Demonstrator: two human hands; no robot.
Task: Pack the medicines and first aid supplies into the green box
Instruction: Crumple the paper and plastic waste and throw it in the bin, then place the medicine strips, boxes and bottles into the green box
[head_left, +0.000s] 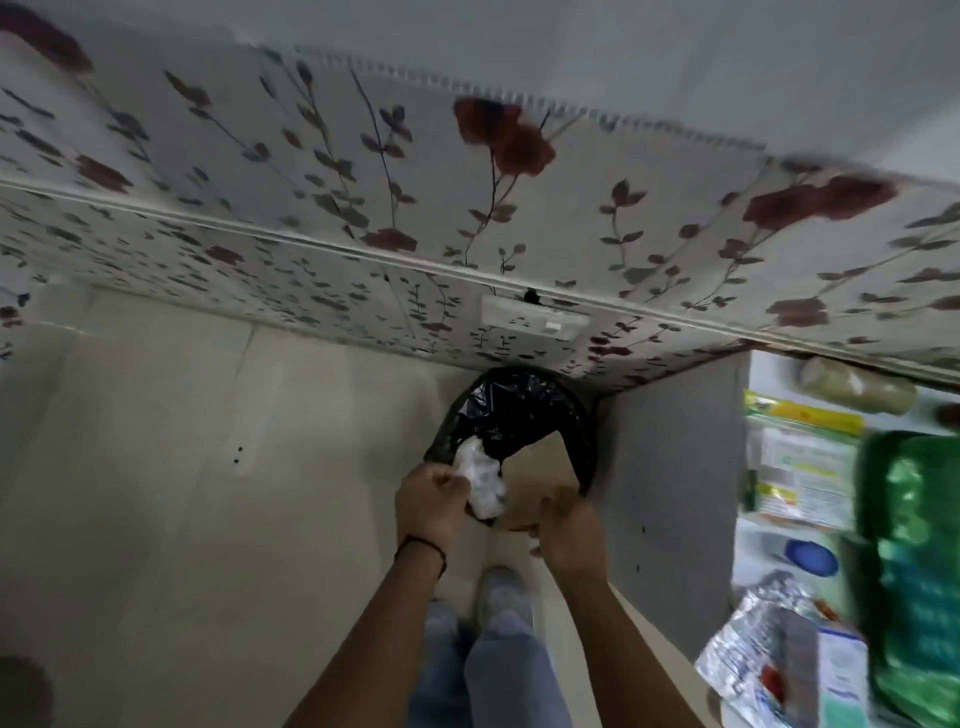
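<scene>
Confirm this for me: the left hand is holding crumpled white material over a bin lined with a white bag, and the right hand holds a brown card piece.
One detail is wrong. In the head view the bin liner is black, not white. The rest stands: the left hand holds the crumpled white material over the bin, and the right hand holds the brown card piece.

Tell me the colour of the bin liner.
Black, seen in the head view: bin liner.
</scene>
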